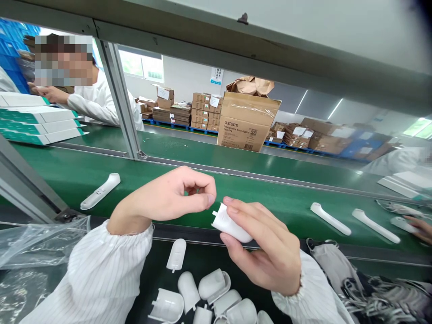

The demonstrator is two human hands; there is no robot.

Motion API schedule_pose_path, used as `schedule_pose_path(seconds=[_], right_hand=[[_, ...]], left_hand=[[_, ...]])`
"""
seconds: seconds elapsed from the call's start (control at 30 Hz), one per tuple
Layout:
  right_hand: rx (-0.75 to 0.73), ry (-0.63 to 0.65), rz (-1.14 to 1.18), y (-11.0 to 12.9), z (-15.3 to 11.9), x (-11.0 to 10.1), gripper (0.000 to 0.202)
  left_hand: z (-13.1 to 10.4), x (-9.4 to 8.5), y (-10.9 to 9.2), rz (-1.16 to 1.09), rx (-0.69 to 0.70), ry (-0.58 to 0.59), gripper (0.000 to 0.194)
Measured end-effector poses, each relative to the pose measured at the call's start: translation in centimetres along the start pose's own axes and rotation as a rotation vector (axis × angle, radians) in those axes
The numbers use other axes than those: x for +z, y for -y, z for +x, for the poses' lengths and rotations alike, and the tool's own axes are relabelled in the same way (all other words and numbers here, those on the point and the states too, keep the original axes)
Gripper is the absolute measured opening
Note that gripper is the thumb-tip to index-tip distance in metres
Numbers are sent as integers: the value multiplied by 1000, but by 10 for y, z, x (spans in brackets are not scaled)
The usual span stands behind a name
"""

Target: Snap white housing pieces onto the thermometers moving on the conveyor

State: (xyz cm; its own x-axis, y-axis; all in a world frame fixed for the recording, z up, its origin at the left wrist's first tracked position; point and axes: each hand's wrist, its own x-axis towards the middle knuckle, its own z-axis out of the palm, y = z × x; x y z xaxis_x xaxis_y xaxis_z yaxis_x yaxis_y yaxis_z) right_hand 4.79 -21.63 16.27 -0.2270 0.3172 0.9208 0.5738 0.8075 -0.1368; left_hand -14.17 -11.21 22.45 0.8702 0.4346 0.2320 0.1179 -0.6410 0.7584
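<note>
My right hand [266,243] grips a white plastic cover [231,225] between thumb and fingers. The cover is rounded at one end, and a small tab sticks out of its other end towards my left hand [175,193]. That hand hovers just left of it, thumb and forefinger curled together; whatever they may pinch is too small or hidden to see. Below both hands lies a loose pile of similar white covers [189,290], some with the hollow side up. One more cover [176,254] rests apart, above the pile.
A green conveyor belt [189,229] crosses in front, carrying long white device bodies [101,191] left and right [330,219]. Grey cloth cuffs with cords [364,283] are heaped at right. A plastic bag [37,252] lies left. Metal posts [119,99] stand ahead; a co-worker [101,99] sits beyond.
</note>
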Motion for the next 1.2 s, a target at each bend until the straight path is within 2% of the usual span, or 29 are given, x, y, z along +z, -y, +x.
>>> schedule_pose_path(seconds=[0.3, 0.6, 0.87, 1.2], right_hand=[[5, 7, 4, -1, -2, 0, 47], [-9, 20, -5, 1, -3, 0, 48], [-28, 16, -12, -1, -3, -1, 46], [-48, 50, -53, 0, -4, -2, 45]], left_hand=[[-2, -3, 4, -8, -54, 7, 32], [-1, 2, 2, 22, 40, 104, 25], [-2, -2, 4, 17, 13, 68, 23], [-1, 1, 6, 66, -21, 70, 34]])
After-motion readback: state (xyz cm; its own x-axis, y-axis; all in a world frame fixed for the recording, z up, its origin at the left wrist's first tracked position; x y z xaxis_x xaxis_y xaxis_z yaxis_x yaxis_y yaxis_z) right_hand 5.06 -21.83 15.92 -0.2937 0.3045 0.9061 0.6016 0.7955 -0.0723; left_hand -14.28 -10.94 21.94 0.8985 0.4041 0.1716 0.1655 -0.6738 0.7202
